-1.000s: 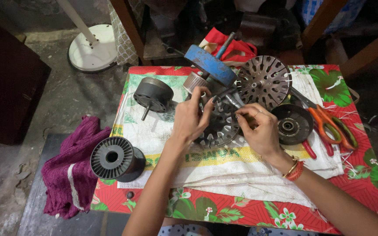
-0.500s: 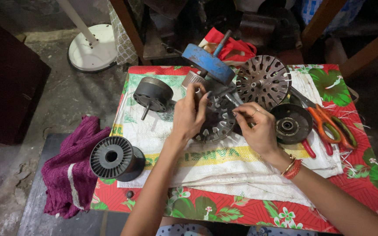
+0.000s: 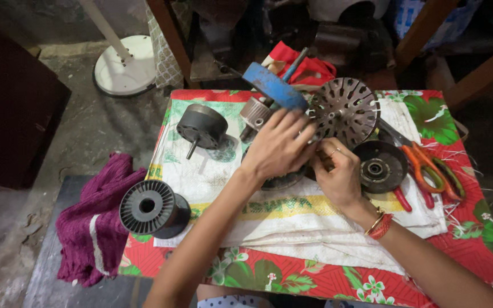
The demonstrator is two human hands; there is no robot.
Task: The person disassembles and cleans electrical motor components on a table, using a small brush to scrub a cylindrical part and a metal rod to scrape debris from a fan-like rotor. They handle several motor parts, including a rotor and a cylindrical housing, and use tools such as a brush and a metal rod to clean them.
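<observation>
Dark round motor part [image 3: 281, 181] covered by left hand [image 3: 278, 145], fingers spread flat, right hand [image 3: 338, 174] curled alongside, its pinch hidden, perforated metal disc [image 3: 344, 111] just beyond, worktop [image 3: 463, 228] cloth-covered.

Both hands [image 3: 309, 157] on dark motor part [image 3: 278, 181]

Lighting uneven. Table centre moderately lit from above; white sack cloth [image 3: 292, 219] was brightest surface, mild washout, no hard glare. Left hand [image 3: 278, 145] and right hand [image 3: 338, 174] evenly lit, edges slightly soft. Soft shadow fell under black spool [image 3: 154, 208]. Upper background and left floor stayed dim, detail lost in dark patches. Wide-angle distortion bent table edges near corners. Colours saturated, grain noticeable in shadows.
</observation>
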